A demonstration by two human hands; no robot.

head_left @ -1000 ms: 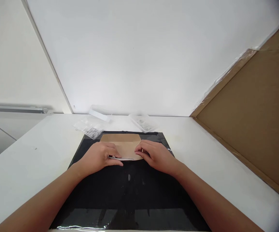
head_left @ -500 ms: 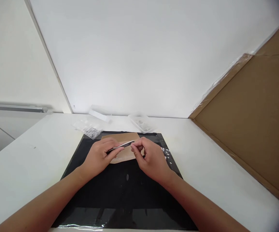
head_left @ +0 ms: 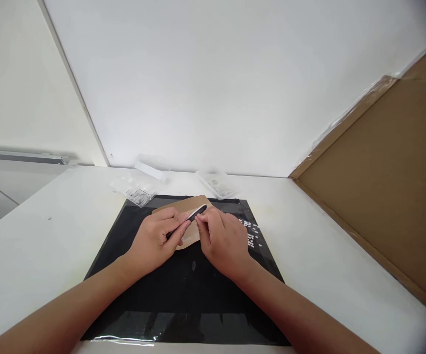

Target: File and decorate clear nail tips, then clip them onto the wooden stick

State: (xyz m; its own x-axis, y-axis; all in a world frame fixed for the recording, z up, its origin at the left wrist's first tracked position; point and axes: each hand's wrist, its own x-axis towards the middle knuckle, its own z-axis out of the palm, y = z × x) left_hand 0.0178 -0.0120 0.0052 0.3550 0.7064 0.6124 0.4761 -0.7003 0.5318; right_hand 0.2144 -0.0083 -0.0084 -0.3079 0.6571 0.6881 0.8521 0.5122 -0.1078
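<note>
A slim black strip (head_left: 199, 211) with a white edge and a rounded end slants up to the right between my hands. My left hand (head_left: 157, 236) grips its lower part between thumb and fingers. Close to the strip's upper end, my right hand (head_left: 222, 238) is closed, thumb and forefinger pinched at the strip's edge; the other fingers are curled. Beneath both hands lies a sheet of brown paper (head_left: 189, 201), partly covered by them. It rests on a black mat (head_left: 183, 295) with a glossy clear covering along its front.
Several small white pieces (head_left: 250, 240) lie at the mat's right side. Behind the mat are a clear plastic bag (head_left: 137, 195), a white strip-like box (head_left: 151, 170) and a shallow clear tray (head_left: 216, 187). A cardboard panel (head_left: 382, 172) stands on the right of the white table (head_left: 28, 246).
The strip has turned to a steeper slant, showing more of its black face. My right fingertips have shifted slightly left and down along it. The camera view has moved a little.
</note>
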